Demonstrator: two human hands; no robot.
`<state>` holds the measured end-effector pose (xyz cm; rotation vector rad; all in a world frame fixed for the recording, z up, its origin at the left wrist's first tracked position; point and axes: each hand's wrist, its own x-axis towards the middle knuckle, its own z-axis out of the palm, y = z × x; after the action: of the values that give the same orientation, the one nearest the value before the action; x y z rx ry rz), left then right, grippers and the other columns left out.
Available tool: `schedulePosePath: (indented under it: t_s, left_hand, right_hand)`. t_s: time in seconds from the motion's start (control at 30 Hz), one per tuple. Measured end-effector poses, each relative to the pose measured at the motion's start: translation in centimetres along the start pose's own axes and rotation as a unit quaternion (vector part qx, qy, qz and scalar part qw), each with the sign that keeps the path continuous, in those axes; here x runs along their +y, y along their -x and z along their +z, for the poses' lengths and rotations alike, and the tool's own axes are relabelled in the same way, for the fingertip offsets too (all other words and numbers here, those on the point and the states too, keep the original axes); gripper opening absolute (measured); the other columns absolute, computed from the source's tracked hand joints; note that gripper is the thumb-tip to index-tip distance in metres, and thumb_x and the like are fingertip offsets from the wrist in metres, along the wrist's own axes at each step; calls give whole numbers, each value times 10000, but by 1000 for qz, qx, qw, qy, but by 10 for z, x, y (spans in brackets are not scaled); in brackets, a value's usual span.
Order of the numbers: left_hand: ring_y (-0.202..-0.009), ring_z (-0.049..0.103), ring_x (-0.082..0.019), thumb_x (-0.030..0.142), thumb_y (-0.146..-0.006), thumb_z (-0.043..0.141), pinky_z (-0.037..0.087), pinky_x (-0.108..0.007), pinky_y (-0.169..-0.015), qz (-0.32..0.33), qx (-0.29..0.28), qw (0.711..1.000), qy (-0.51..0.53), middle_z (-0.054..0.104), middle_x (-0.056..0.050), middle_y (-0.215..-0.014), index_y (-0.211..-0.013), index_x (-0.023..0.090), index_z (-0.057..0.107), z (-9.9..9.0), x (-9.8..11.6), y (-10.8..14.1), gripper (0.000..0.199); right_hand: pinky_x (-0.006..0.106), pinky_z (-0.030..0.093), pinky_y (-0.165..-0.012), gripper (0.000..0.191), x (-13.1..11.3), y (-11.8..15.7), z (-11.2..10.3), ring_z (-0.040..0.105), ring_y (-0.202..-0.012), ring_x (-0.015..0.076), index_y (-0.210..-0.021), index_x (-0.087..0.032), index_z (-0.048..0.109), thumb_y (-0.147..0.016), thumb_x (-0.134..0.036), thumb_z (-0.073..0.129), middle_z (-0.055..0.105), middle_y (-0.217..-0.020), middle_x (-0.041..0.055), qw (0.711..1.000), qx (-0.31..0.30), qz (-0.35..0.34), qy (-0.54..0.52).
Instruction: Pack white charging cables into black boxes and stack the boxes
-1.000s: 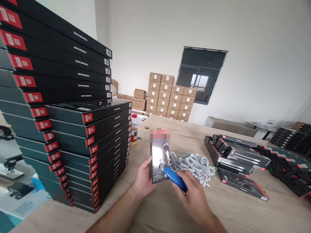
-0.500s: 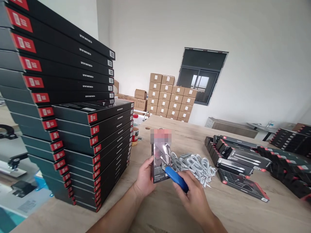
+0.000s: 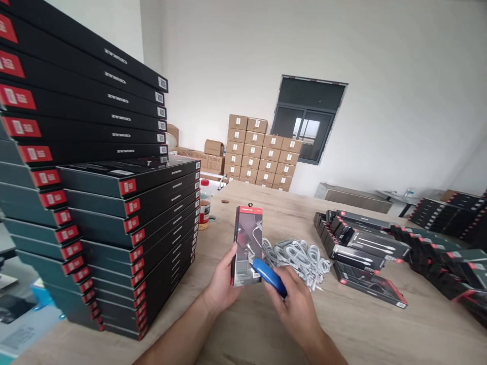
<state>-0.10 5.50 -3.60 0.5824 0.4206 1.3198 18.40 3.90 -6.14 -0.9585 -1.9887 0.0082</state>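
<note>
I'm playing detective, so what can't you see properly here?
Head view:
- Blue tool: handle end hidden by right hand.
- Left hand: some fingers behind held box.
- Held box: small print too tiny.
- Tall box stack: cut off by left edge.

Left of the slim black-and-red cardboard carton point(image 3: 247, 246), whose fine print is too small to read and which hides some fingers of the left hand point(image 3: 222, 281), a tall stack of large black boxes point(image 3: 87, 91) runs off the top and left edges, while to its right the right hand point(image 3: 299, 299) covers part of the glossy blue tool point(image 3: 269, 275).
</note>
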Motion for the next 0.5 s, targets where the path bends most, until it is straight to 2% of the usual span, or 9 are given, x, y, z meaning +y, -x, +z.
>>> schedulePosePath:
  t_s: [0.07, 0.17, 0.23, 0.3, 0.37, 0.5]
  left_hand:
    - [-952, 723, -253, 494, -949, 552, 517, -327, -875, -45, -4, 999, -30, 784, -104, -1017, -1147, 142, 728, 0, -5, 2, 440]
    - [-898, 722, -219, 499, -955, 550, 499, -266, -798, -142, -12, 987, -78, 787, -101, -972, -1132, 132, 731, 4, -18, 7, 446]
    - [-848, 720, -202, 559, -954, 517, 491, -247, -760, -184, -4, 979, -83, 789, -96, -934, -1108, 133, 737, 6, -25, 7, 504]
    - [-795, 718, -202, 638, -941, 469, 496, -257, -739, -179, 4, 981, -71, 788, -101, -911, -1082, 128, 741, 8, -26, 4, 595]
    - [-769, 717, -208, 672, -941, 422, 508, -279, -745, -143, 10, 988, -54, 787, -111, -917, -1065, 118, 741, 8, -21, 1, 652]
    - [-845, 730, -209, 604, -984, 391, 515, -290, -843, -60, 33, 997, -26, 790, -101, -972, -1139, 127, 719, 8, -6, -2, 599]
  right_hand:
    - [322, 533, -713, 192, 4, -4, -3, 675, -825, 223, -1106, -228, 638, -988, -341, 537, 681, -949, 63, 999, 36, 27, 4]
    - [344, 530, -724, 230, 14, -11, -15, 667, -818, 233, -1093, -209, 633, -983, -389, 541, 683, -928, 68, 987, 136, 83, 22]
    - [348, 527, -729, 233, 20, -13, -24, 662, -814, 234, -1077, -204, 635, -971, -398, 562, 683, -912, 63, 983, 160, 81, 32]
    - [338, 528, -731, 216, 25, -12, -30, 663, -820, 227, -1072, -204, 634, -960, -382, 582, 684, -912, 58, 990, 132, 49, 24]
    - [325, 531, -726, 198, 25, -8, -31, 666, -825, 220, -1075, -205, 632, -953, -357, 592, 683, -920, 58, 996, 90, 21, 7]
    - [317, 535, -713, 164, 18, -3, -24, 667, -824, 217, -1082, -221, 640, -952, -304, 582, 673, -925, 59, 1000, 18, 3, -4]
